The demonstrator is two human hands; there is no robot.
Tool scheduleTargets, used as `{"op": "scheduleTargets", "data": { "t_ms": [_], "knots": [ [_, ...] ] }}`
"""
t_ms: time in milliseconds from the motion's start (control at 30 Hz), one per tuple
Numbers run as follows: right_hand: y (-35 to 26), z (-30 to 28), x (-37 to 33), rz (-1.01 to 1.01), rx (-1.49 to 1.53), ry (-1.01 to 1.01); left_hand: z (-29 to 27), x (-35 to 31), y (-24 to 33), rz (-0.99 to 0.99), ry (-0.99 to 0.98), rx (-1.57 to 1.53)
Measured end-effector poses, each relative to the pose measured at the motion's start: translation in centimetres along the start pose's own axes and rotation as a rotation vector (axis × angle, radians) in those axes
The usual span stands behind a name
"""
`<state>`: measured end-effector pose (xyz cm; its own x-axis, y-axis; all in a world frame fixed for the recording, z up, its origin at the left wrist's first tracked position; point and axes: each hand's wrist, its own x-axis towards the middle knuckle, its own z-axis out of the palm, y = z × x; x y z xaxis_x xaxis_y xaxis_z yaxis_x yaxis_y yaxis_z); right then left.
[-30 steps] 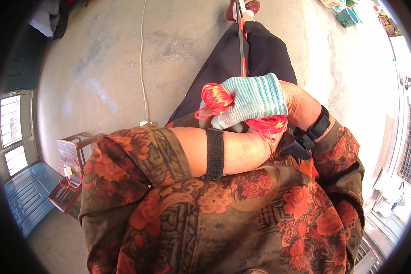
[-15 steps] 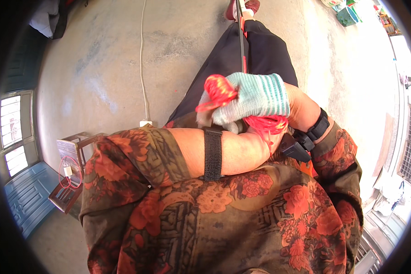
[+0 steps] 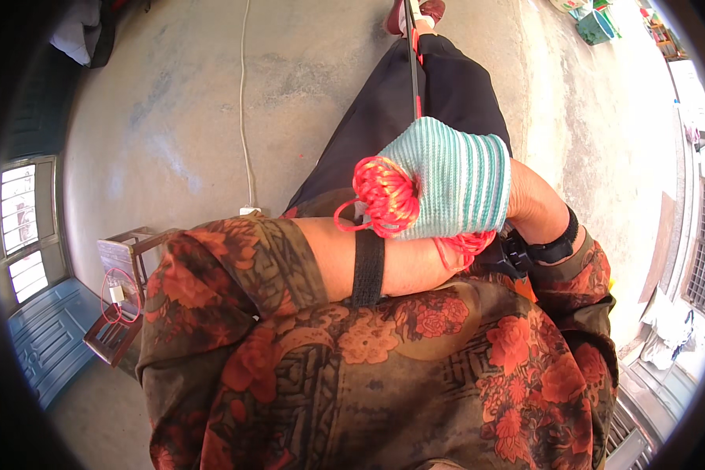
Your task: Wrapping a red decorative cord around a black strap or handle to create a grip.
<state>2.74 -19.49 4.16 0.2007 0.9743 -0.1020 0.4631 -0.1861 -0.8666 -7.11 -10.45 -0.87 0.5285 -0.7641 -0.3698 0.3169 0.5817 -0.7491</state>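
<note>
Red-orange gleams on the cord (image 3: 384, 197), teal-and-white stripes ring the glove (image 3: 464, 182), black runs down the trousers (image 3: 376, 129), and the brown shirt (image 3: 372, 384) bursts with red flowers and dark angular motifs!

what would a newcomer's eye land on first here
The bright red cord bundle stands out first, just above the middle, gripped by the teal-striped, gloved right hand. Next comes the brown top with its large red flowers, spread across the lower part of the view.
</note>
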Motion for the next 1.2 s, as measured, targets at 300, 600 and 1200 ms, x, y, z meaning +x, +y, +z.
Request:
{"op": "scheduleTargets", "data": {
  "t_ms": [300,600,1200],
  "knots": [
    [0.9,0.1,1.4,0.004,0.036,0.076,2.3,-1.5,0.6,-0.042,0.067,-0.077],
    [2.4,-3.5,0.2,0.225,0.711,0.706,6.5,2.1,3.0,0.064,-0.288,3.186],
    [5.4,-1.4,-6.8,0.130,0.793,0.836,13.8,-2.6,7.0,0.455,-0.490,0.887]
  ]
}}
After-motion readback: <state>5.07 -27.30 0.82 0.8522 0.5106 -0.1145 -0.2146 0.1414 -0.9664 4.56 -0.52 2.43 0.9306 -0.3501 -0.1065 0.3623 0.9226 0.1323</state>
